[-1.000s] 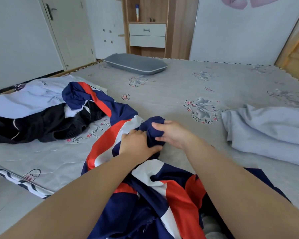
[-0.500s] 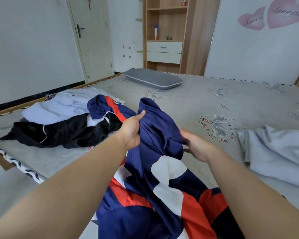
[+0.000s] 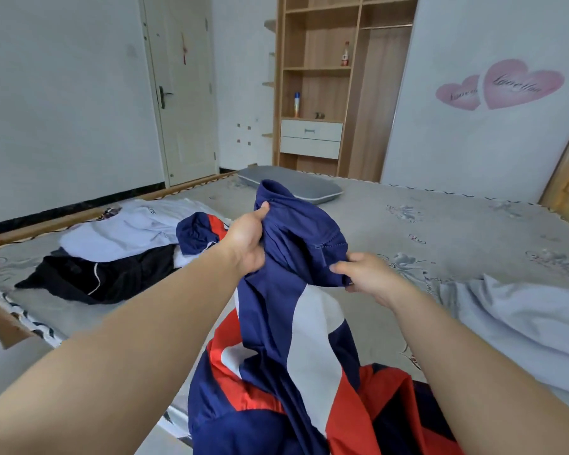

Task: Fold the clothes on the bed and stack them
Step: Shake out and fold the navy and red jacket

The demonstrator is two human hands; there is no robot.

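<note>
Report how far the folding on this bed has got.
Done: no folded stack is visible. In hand: left hand and right hand grip the navy, red and white jacket, lifted, unfolded. Left: the black garment, white shirt and pale cloth lie crumpled.

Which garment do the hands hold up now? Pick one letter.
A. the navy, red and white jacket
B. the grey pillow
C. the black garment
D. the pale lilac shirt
A: the left hand and right hand both grip the navy, red and white jacket, lifted above the bed.
</note>
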